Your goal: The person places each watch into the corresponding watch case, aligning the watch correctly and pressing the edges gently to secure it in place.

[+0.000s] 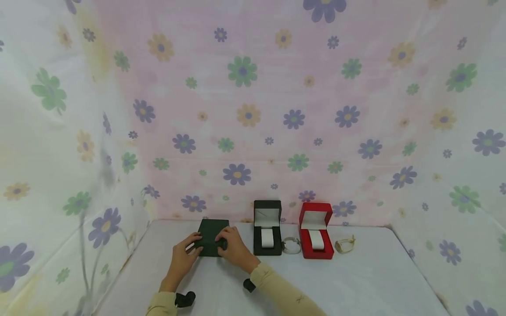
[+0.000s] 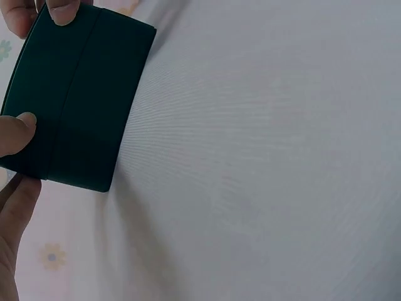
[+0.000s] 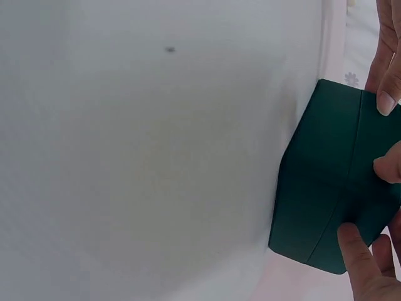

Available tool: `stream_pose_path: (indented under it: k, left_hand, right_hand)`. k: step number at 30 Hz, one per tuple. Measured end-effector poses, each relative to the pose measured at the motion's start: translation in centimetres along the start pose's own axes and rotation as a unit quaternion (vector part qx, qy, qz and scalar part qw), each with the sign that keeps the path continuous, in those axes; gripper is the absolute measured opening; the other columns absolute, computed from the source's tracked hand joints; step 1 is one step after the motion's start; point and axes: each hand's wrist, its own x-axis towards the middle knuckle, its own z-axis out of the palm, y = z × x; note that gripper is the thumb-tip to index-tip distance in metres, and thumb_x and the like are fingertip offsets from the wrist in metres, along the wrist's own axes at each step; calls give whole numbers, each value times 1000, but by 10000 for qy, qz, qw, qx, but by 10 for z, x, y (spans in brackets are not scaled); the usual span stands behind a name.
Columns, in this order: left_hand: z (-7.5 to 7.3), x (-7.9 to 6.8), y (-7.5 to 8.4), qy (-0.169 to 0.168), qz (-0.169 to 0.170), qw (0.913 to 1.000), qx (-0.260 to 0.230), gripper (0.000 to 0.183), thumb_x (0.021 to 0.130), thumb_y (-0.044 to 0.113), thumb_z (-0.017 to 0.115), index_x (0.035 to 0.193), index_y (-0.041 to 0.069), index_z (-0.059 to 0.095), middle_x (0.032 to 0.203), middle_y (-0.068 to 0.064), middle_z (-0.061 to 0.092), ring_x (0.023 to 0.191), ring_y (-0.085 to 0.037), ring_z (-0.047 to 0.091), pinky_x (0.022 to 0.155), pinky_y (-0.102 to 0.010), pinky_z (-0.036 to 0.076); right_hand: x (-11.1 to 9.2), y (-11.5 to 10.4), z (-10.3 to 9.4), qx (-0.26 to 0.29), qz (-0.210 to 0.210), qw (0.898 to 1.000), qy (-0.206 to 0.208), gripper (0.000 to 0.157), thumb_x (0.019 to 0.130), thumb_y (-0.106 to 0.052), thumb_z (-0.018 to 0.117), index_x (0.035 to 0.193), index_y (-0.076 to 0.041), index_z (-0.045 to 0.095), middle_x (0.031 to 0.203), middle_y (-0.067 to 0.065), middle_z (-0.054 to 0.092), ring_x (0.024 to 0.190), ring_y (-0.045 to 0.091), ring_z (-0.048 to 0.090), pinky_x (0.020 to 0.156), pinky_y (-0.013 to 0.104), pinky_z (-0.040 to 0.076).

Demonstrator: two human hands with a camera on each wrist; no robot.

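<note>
A dark green box (image 1: 212, 230), lid closed, is held between both hands at the left of the table. The left hand (image 1: 183, 256) grips its left side, thumb on the near face and fingers round the edge, as the left wrist view also shows. At its right side the right hand (image 1: 235, 248) holds on with bent fingers and thumb. In the right wrist view the box (image 3: 319, 169) shows a lid seam, and a fingertip presses near that seam. What is inside the box is hidden.
To the right stand an open black watch box (image 1: 258, 241) and an open red watch box (image 1: 304, 245), each with a white cushion. A silver watch (image 1: 291, 245) lies between them, a gold-coloured watch (image 1: 345, 244) right of the red box. Flowered cloth (image 1: 253, 131) hangs behind the white table (image 1: 356, 281).
</note>
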Motion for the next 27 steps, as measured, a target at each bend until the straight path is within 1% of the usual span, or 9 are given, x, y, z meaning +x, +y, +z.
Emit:
stream_pose_path:
  k: [3,6,10,13,14,17,21,24,27]
  left_hand:
    - [2,-1,2,32,4,10000,-13,39,79,-19,75,115,-6,70,134,-28,62,123,-49,59,90,-47,57]
    - [2,-2,4,15,67,10000,20,40,80,-19,74,117,-7,68,136,-30,60,123,-52,57,91,-51,56]
    - [3,-5,8,-137,118,9998,121,44,81,-19,73,122,-9,64,140,-34,55,125,-54,55,91,-56,54]
    - [3,-7,11,-263,98,9990,344,48,82,-16,73,128,-9,60,143,-34,52,126,-54,54,91,-60,54]
    - [4,-8,12,-310,64,9984,464,50,82,-14,74,130,-9,59,144,-33,51,127,-54,53,91,-62,54]
    - [6,-9,16,-519,-69,9947,887,57,82,-10,76,136,-8,55,148,-32,48,131,-52,51,99,-65,50]
    - [6,-12,28,-906,-225,9865,1346,66,83,-5,76,142,-11,48,152,-32,42,137,-52,45,109,-65,40]
    - [4,-14,40,-1082,-177,9792,1710,70,85,-1,76,145,-13,42,152,-37,39,136,-54,44,109,-66,40]
    - [1,-18,53,-1109,-102,9731,2014,73,86,2,77,147,-13,39,151,-39,38,136,-55,42,109,-67,40]
  right_hand:
    - [-2,-1,1,25,-7,9999,100,19,89,-5,76,105,-12,69,114,2,60,108,16,49,93,26,52]
    - [-3,-1,2,9,-45,9998,175,21,88,-3,77,106,-12,70,116,2,60,109,16,50,94,26,52]
    - [-7,-1,2,-150,-166,9995,216,25,87,-1,77,109,-11,72,119,4,62,110,17,54,95,25,53]
    - [-11,-4,-2,-357,-242,9990,106,30,87,-1,76,116,-9,72,125,7,63,116,20,56,99,27,53]
    - [-12,-5,-5,-420,-231,9988,18,32,87,-2,76,118,-8,71,128,8,62,119,21,56,101,28,53]
    - [-15,-9,-12,-524,-160,9979,-342,37,89,-5,75,126,-7,69,137,11,60,127,25,54,107,33,50]
    - [-20,-15,-23,-273,121,9956,-892,42,93,-9,72,134,-3,64,147,15,54,135,30,51,112,40,47]
    - [-24,-22,-32,-57,391,9922,-1180,44,95,-12,70,137,-2,62,150,16,52,137,31,48,114,41,45]
    - [-35,-29,-42,-188,495,9871,-1513,42,96,-18,69,135,-4,63,145,11,57,136,28,48,115,40,41]
